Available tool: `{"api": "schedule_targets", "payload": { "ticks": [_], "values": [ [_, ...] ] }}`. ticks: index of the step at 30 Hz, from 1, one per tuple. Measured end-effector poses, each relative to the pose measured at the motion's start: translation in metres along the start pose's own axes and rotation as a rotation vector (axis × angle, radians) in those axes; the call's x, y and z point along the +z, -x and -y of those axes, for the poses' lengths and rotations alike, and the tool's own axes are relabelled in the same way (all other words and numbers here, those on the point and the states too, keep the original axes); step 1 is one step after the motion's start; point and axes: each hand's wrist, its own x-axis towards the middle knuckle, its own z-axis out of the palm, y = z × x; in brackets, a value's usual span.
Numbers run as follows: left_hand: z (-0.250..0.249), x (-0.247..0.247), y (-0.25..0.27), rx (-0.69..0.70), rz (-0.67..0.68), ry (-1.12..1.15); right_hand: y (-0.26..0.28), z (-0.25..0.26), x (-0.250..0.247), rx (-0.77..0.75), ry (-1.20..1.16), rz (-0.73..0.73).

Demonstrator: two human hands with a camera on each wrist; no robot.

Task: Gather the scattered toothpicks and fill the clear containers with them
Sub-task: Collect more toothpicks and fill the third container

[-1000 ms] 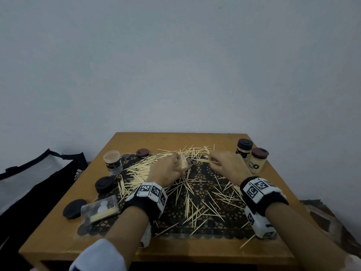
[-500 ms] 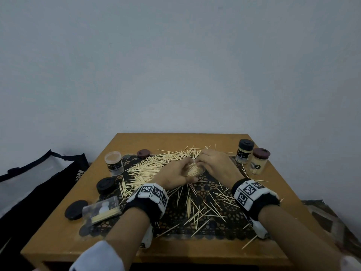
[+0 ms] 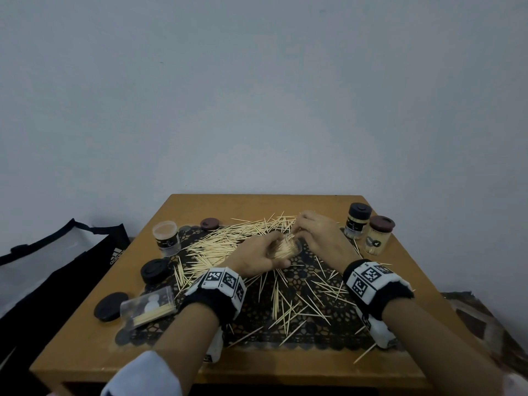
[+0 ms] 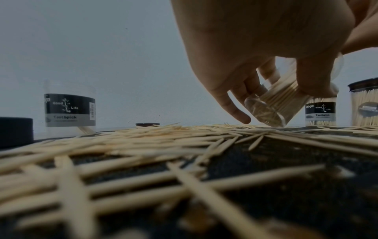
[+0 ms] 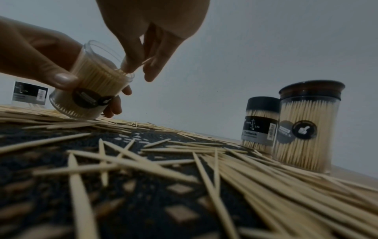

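Observation:
My left hand (image 3: 257, 257) grips a clear round container (image 3: 285, 247) packed with toothpicks, tilted with its base edge on the mat (image 3: 320, 327). The right wrist view shows this container (image 5: 92, 90) leaning, mouth up toward my right hand (image 5: 139, 64). My right hand (image 3: 311, 234) pinches a few toothpicks at the container's mouth. Loose toothpicks (image 3: 228, 244) lie scattered over the black lace mat. In the left wrist view my left hand (image 4: 272, 84) is wrapped round the container (image 4: 274, 105).
Two capped, filled jars (image 3: 357, 221) (image 3: 378, 235) stand at the right rear. An open, nearly empty jar (image 3: 166, 238) stands left, with black lids (image 3: 155, 270) (image 3: 111, 305), a brown lid (image 3: 210, 224) and a flat clear box (image 3: 148, 305). A black bag (image 3: 57, 267) lies left of the table.
My right hand moved left from the scattered toothpicks to the mouth of the container. My left hand tilted the container toward it.

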Motion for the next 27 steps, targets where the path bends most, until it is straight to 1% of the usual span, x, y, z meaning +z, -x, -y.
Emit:
{"api": "schedule_targets", "payload": {
  "ticks": [4,8,10,13,15,19,21,23,25,27],
  "values": [
    [-0.001,0.0,0.001,0.015,-0.007,0.026,0.0,0.002,0.001,0.058,0.025,-0.01],
    [0.001,0.0,0.0,0.008,-0.021,0.009,-0.001,0.004,0.004,0.172,0.14,0.088],
    [0.001,0.001,0.0,-0.014,-0.037,0.011,-0.001,0.004,0.003,0.212,0.119,0.136],
    [0.001,0.0,0.0,-0.054,-0.065,0.01,0.0,0.007,0.001,0.273,-0.003,0.201],
    [0.001,0.0,0.0,-0.07,-0.093,0.017,0.0,0.008,0.001,0.283,-0.046,0.26],
    [0.0,0.0,0.001,-0.108,-0.133,-0.017,0.0,0.007,0.003,0.239,-0.035,0.347],
    [0.001,-0.001,0.002,-0.139,-0.202,-0.075,-0.001,0.008,0.003,0.249,0.028,0.369],
    [0.003,-0.003,0.003,-0.199,-0.317,-0.143,-0.002,0.005,0.002,0.288,0.095,0.394],
    [0.008,-0.005,0.004,-0.271,-0.42,-0.189,-0.007,-0.005,0.003,0.388,0.094,0.449],
    [0.012,-0.006,0.004,-0.331,-0.492,-0.201,-0.013,-0.019,0.004,0.508,0.059,0.539]
  ]
}}
